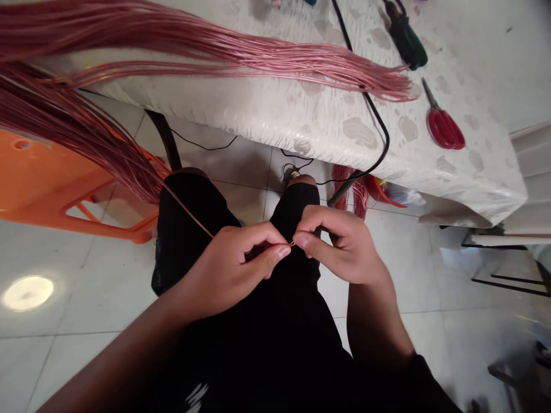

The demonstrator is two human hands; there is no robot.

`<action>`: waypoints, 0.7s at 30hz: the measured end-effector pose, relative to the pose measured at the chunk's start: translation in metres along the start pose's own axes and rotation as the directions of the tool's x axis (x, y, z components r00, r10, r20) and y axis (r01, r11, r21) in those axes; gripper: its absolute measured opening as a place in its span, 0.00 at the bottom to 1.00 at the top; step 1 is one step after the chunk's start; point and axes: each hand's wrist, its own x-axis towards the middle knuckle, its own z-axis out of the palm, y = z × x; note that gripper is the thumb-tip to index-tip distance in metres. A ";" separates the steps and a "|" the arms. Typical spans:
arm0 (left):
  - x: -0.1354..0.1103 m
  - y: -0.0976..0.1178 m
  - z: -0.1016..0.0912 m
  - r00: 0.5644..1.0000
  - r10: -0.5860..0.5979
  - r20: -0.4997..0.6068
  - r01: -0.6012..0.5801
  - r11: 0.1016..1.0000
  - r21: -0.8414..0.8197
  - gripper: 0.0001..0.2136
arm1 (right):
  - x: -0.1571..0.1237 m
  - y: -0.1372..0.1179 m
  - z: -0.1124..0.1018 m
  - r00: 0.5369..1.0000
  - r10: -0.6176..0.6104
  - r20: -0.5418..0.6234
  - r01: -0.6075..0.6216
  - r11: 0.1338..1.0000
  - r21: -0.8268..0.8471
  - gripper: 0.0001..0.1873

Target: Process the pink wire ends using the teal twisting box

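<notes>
A seated person in black clothes (275,344) works with both hands over the lap. The left hand (235,261) pinches a thin, copper-pink wire (189,209) between thumb and forefinger. Just to its right, the right hand (344,244) pinches the wire's tip the same way; the two sets of fingertips almost meet. From the left hand, the wire runs left and away across the thigh to a thick bundle (99,135) of similar strands, which hangs over an orange stool (60,189) at left.

Farther off, under the table, more strands (360,202) hang beside a red container (382,192). On the pale patterned table (267,112) lie a second bundle (258,51), a black cable (381,123) crossing it, and at right, red-handled scissors (445,129). Farthest is a green-handled tool (408,43).
</notes>
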 end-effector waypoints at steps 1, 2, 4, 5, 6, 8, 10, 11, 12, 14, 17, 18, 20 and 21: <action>0.000 0.000 0.000 1.000 -0.001 0.008 0.001 1.000 0.000 0.09 | 0.002 -0.001 -0.002 1.000 0.003 0.028 -0.003 1.000 -0.001 0.06; 0.000 0.000 0.000 1.000 -0.002 0.010 0.002 1.000 -0.002 0.10 | 0.004 -0.001 -0.004 0.999 0.006 0.042 -0.007 1.000 0.008 0.06; -0.001 0.000 0.000 1.000 0.003 0.002 -0.003 1.000 -0.018 0.10 | 0.005 0.001 -0.005 0.999 0.027 0.040 -0.029 0.998 0.051 0.04; -0.001 0.000 0.000 1.000 0.005 -0.005 -0.005 0.999 -0.031 0.09 | 0.005 0.003 -0.005 0.999 0.044 0.031 -0.046 0.996 0.076 0.03; -0.001 0.000 0.000 1.000 0.007 -0.012 -0.008 0.999 -0.044 0.09 | 0.003 0.004 -0.004 0.998 0.062 0.021 -0.064 0.993 0.098 0.02; -0.001 0.001 0.000 1.000 0.015 -0.021 -0.016 0.998 -0.062 0.09 | -0.001 0.008 0.000 0.997 0.082 0.008 -0.082 0.988 0.134 0.04; -0.001 0.002 0.000 0.999 0.025 -0.043 -0.027 0.998 -0.065 0.09 | -0.007 0.011 0.007 0.997 0.075 -0.025 -0.070 0.985 0.160 0.05; -0.002 0.002 0.000 0.998 0.030 -0.058 -0.033 0.998 -0.061 0.09 | -0.009 0.012 0.010 0.996 0.068 -0.052 -0.058 0.984 0.170 0.05; -0.002 0.002 0.000 0.997 0.032 -0.072 -0.036 0.998 -0.054 0.09 | -0.011 0.012 0.014 0.994 0.064 -0.084 -0.048 0.983 0.179 0.05; -0.002 0.003 0.000 0.996 0.037 -0.085 -0.041 0.998 -0.041 0.10 | -0.014 0.012 0.020 0.988 0.064 -0.141 -0.036 0.980 0.193 0.06; -0.002 0.004 0.001 0.995 0.037 -0.095 -0.039 0.999 -0.021 0.10 | -0.013 0.010 0.023 0.982 0.063 -0.176 -0.027 0.979 0.203 0.06; -0.002 0.004 0.001 0.995 0.031 -0.099 -0.032 0.999 -0.012 0.10 | -0.013 0.009 0.023 0.982 0.061 -0.176 -0.026 0.980 0.196 0.06; -0.002 0.004 0.001 0.994 0.017 -0.108 -0.016 1.000 0.006 0.10 | -0.012 0.008 0.021 0.984 0.059 -0.169 -0.030 0.985 0.169 0.06; -0.003 0.003 0.001 0.994 0.012 -0.107 -0.011 1.000 0.013 0.09 | -0.012 0.007 0.020 0.985 0.058 -0.163 -0.033 0.988 0.151 0.06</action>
